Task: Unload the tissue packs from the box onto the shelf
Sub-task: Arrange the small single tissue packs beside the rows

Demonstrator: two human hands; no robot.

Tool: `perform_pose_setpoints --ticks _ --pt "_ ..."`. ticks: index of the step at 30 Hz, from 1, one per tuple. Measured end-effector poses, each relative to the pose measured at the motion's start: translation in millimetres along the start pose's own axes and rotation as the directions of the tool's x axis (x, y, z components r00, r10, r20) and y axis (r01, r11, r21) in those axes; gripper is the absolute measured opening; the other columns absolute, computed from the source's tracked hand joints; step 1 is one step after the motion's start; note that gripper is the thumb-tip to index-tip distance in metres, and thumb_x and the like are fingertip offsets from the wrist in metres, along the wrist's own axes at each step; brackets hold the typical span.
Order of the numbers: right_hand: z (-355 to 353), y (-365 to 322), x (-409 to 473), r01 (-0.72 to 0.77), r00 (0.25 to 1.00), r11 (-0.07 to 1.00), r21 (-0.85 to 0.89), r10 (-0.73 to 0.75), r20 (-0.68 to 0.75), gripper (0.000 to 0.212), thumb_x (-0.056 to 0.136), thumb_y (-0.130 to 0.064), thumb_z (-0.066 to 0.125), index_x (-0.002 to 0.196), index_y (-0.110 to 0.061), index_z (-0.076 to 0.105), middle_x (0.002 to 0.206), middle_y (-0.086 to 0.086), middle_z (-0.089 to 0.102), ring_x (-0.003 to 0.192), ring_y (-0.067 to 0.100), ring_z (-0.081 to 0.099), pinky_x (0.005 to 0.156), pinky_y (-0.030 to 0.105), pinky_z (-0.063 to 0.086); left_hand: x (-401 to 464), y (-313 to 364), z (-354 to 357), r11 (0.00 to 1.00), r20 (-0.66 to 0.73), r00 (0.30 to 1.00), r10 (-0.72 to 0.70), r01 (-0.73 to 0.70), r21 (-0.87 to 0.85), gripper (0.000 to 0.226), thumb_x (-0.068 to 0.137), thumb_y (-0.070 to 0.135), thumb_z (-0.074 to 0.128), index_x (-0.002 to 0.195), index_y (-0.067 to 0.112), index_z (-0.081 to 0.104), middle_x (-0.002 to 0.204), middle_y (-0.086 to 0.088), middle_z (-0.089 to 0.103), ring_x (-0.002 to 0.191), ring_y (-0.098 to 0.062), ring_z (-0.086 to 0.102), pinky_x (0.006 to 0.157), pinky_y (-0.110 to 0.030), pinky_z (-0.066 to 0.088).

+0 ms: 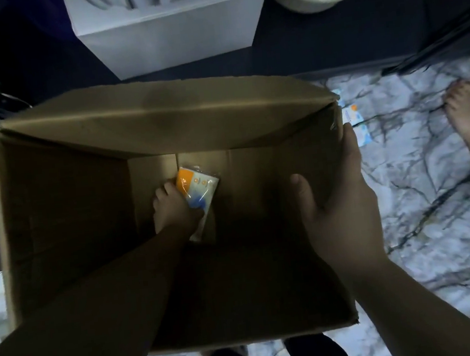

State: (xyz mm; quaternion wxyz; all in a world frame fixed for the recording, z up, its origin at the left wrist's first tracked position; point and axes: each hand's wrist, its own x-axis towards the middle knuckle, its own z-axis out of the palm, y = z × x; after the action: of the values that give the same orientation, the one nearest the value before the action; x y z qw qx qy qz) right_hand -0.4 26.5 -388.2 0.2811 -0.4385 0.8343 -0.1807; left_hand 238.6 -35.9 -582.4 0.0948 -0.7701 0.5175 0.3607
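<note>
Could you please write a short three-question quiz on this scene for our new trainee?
1. True or false: the left hand is down inside the cardboard box, on the tissue pack.
2. Where does the right hand grip?
A. the box's right wall
B. the white carton behind the box
C. the round bin
3. Fill in: outside the box, more tissue packs lie on the marble-patterned ____ to its right.

Key
1. True.
2. A: thumb inside the wall, fingers outside.
3. Floor.
</note>
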Motion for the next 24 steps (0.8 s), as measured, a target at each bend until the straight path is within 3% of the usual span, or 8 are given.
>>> perform_pose_setpoints --ticks 3,9,14,18,20,24 --pt "1.4 -1.0 -0.2 -0.014 1.000 1.000 0.000 0.014 0.003 0.093 0.096 -0.045 0.064 0.164 -0.035 0.002 0.148 0.005 0.058 0.124 0.031 0.061 0.083 0.028 0.039 -3.8 -2.9 -4.9 1.000 0.074 0.997 -0.020 0.020 -0.006 0.090 0.071 0.035 0.093 0.142 0.008 0.044 0.144 -0.020 0.044 0.130 -0.041 0.049 0.107 -0.051 0.045" --pt "-1.1 -2.9 -0.7 -0.029 0.999 0.999 -0.016 0.029 0.021 0.095 0.096 -0.045 0.067 0.164 -0.032 0.001 0.145 0.008 0.059 0.124 0.032 0.061 0.085 0.030 0.043 -28.4 5.0 -33.8 0.967 0.173 0.984 -0.048 0.090 -0.239 0.068 0.078 0.020 0.091 0.133 0.011 0.053 0.134 -0.014 0.065 0.123 -0.035 0.063 0.096 -0.049 0.055" --pt "-13.4 -14.3 -0.8 -0.065 0.996 0.997 -0.048 0.068 0.065 0.097 0.096 -0.045 0.065 0.163 -0.035 -0.005 0.145 0.009 0.058 0.123 0.035 0.061 0.088 0.040 0.051 -76.3 25.1 -96.1 0.897 0.223 0.972 0.079 0.029 -0.442 0.058 0.075 0.018 0.093 0.122 0.014 0.061 0.119 -0.002 0.073 0.099 -0.017 0.069 0.074 -0.030 0.054" --pt "-34.0 -28.6 -1.5 -0.115 0.967 0.990 -0.084 0.130 0.217 0.104 0.094 -0.045 0.067 0.162 -0.035 -0.011 0.148 0.016 0.053 0.125 0.040 0.059 0.096 0.046 0.051 -136.5 41.1 -172.5 0.842 0.217 0.966 0.141 -0.002 -0.539 0.054 0.072 0.015 0.095 0.115 0.020 0.062 0.111 0.003 0.075 0.100 -0.017 0.073 0.084 -0.041 0.062" --pt "-54.5 -39.8 -1.3 -0.128 0.950 0.985 -0.116 0.155 0.269 0.105 0.093 -0.051 0.068 0.164 -0.029 -0.006 0.155 0.018 0.044 0.136 0.042 0.048 0.106 0.049 0.044 -166.8 47.9 -212.5 0.823 0.192 0.967 0.167 -0.030 -0.567 0.053 0.070 0.013 0.096 0.110 0.019 0.062 0.105 0.002 0.077 0.094 -0.016 0.075 0.080 -0.040 0.062" --pt "-113.6 -84.3 -3.1 -0.085 0.970 0.989 -0.125 0.111 0.216 0.096 0.092 -0.063 0.063 0.165 -0.019 0.019 0.163 0.017 0.033 0.149 0.037 0.030 0.118 0.047 0.033 -224.5 61.6 -285.3 0.806 0.173 0.959 0.223 -0.082 -0.586 0.060 0.064 0.017 0.099 0.111 0.018 0.061 0.100 0.004 0.078 0.085 -0.009 0.076 0.074 -0.034 0.061"
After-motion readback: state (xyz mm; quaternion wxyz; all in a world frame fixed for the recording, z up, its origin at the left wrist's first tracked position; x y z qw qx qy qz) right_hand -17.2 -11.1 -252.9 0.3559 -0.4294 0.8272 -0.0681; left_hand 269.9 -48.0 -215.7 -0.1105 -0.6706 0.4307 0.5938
